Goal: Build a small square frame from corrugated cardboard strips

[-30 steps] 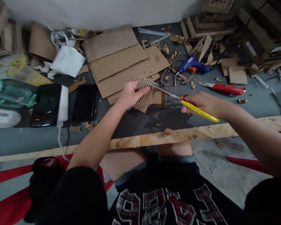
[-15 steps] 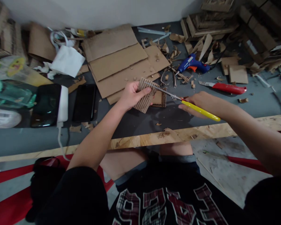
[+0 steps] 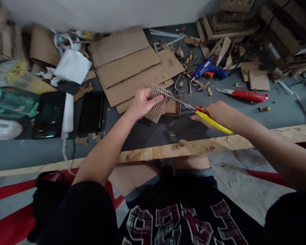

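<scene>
My left hand point(image 3: 144, 103) pinches a small piece of corrugated cardboard point(image 3: 154, 112), its ridges facing up and the thumb lying across it. My right hand point(image 3: 214, 114) is closed around the handles of yellow-handled scissors point(image 3: 215, 124). Their metal blades point left and lie across the upper part of the ridged piece. Behind the blades, on the dark table, sits a small cardboard frame or tray point(image 3: 173, 107) with ridged edging, partly covered by the held piece. My left fingers beneath the cardboard are mostly hidden.
Flat cardboard sheets point(image 3: 127, 64) lie beyond my left hand. A blue glue gun point(image 3: 209, 69) and a red utility knife point(image 3: 250, 95) rest to the right among scraps. On the left are a black phone point(image 3: 91, 111), a power bank point(image 3: 68, 114) and a green bottle point(image 3: 17, 102).
The scissors have shifted slightly left, the blades reaching a little further across the ridged cardboard, and my right hand has moved with them. My left hand stays nearly still.
</scene>
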A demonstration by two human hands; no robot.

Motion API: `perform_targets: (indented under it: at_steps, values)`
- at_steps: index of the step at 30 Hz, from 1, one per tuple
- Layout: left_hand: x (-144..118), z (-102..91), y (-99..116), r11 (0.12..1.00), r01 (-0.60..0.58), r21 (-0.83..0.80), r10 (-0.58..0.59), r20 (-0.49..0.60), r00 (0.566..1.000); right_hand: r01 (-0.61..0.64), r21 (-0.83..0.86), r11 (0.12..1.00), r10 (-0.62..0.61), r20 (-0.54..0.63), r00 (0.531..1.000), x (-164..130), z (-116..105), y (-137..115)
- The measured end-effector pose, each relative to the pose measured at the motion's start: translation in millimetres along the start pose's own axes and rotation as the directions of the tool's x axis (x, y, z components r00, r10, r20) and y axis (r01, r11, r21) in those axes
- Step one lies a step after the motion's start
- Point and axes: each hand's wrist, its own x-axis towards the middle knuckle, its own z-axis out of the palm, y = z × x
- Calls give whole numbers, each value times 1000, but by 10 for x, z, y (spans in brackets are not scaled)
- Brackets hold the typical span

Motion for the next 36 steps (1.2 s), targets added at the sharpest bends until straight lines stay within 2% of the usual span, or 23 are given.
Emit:
perform_targets:
  at_steps: [5, 10, 14, 18, 29, 36]
  values:
    - [-16, 43, 22, 999, -3, -40, 3, -4, 1000, -81, 98, 992, 84, -22, 996, -76, -62, -41]
    - [-51, 170, 26, 998, 7, -57, -4, 53, 999, -57, 104, 993, 56, 9, 998, -144, -102, -92]
    - [-62, 212, 37, 995, 24, -93, -20, 50, 999, -45, 124, 991, 41, 31, 999, -132, -84, -100]
    - [-52, 195, 43, 993, 21, -116, -18, 26, 999, -30, 165, 986, 25, 30, 999, -84, -44, -98]
    - [-38, 136, 27, 998, 4, -65, -2, 33, 999, -57, 103, 993, 55, 20, 998, -51, -39, -160]
    - [-32, 105, 43, 991, 37, -130, -34, 27, 999, -67, 104, 992, 69, -20, 997, -26, 13, -190]
